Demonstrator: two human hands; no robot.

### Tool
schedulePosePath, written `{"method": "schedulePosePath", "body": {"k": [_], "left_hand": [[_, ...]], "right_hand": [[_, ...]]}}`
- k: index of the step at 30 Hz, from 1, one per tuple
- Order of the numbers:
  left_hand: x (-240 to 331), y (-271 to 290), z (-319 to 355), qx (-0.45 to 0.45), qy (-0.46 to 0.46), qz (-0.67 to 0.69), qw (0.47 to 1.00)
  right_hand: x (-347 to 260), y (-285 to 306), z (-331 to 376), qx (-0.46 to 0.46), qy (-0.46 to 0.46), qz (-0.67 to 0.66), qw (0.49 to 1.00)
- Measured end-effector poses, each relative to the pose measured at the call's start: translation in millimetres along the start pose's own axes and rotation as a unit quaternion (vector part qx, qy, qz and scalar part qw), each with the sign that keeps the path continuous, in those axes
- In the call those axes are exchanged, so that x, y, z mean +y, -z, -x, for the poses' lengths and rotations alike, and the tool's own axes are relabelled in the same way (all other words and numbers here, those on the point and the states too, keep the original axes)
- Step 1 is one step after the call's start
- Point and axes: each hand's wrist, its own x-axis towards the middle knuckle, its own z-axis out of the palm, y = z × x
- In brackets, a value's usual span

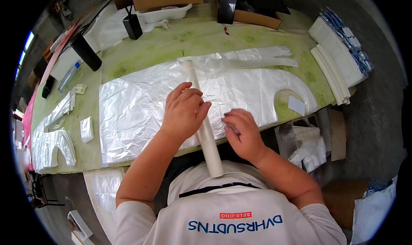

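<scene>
A clear plastic apron (128,112) lies flat across the table, with a curved cut-out at its right end and long strips along the far side. Across its middle lies a pale tube (208,148), its near end against my shirt. My left hand (183,112) rests on the tube and the film left of it, palm down, fingers stretched out. To the right of the tube, my right hand (244,131) is just over the apron's near part. Its fingers are loosely bent, with the thumb apart from them and nothing visible between.
Left on the green-patterned table (141,56) are a folded film packet (86,129), another apron (53,142), a bottle (68,78) and a black cylinder (86,52). Cardboard boxes (169,0) stand at the back. Stacked packages (339,48) and white rolls (329,75) sit right.
</scene>
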Motion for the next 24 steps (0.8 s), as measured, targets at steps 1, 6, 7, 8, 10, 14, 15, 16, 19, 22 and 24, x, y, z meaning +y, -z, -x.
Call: {"method": "schedulePosePath", "body": {"k": [1, 6, 7, 8, 10, 14, 15, 16, 19, 22, 24], "left_hand": [[-2, 0, 2, 0.033, -0.005, -0.004, 0.999], [8, 10, 24, -0.126, 0.088, -0.027, 0.988], [6, 12, 26, -0.121, 0.094, -0.025, 0.988], [5, 13, 30, -0.117, 0.100, -0.021, 0.988], [6, 16, 31, -0.119, 0.110, -0.011, 0.987], [0, 20, 36, -0.122, 0.118, 0.001, 0.985], [0, 22, 37, -0.118, 0.122, 0.002, 0.985], [1, 21, 35, -0.116, 0.119, 0.009, 0.986], [-1, 23, 41, -0.105, 0.136, 0.008, 0.985], [3, 19, 34, -0.114, 0.127, 0.027, 0.985], [4, 19, 34, -0.113, 0.130, 0.029, 0.985]], "right_hand": [[6, -2, -4, -0.009, 0.001, 0.045, 0.999], [25, -34, -49, -0.096, -0.021, 0.193, 0.976], [27, -42, -61, -0.112, -0.026, 0.214, 0.970], [31, -50, -74, -0.127, -0.042, 0.230, 0.964], [42, -59, -104, -0.153, -0.075, 0.265, 0.949], [68, -60, -157, -0.216, -0.214, 0.338, 0.891], [88, -54, -167, -0.218, -0.259, 0.351, 0.873], [120, -37, -170, -0.176, -0.348, 0.334, 0.858], [181, 48, -168, -0.069, -0.496, 0.316, 0.806], [301, 195, -105, -0.053, -0.582, 0.303, 0.753], [314, 266, -66, -0.029, -0.585, 0.379, 0.716]]}}
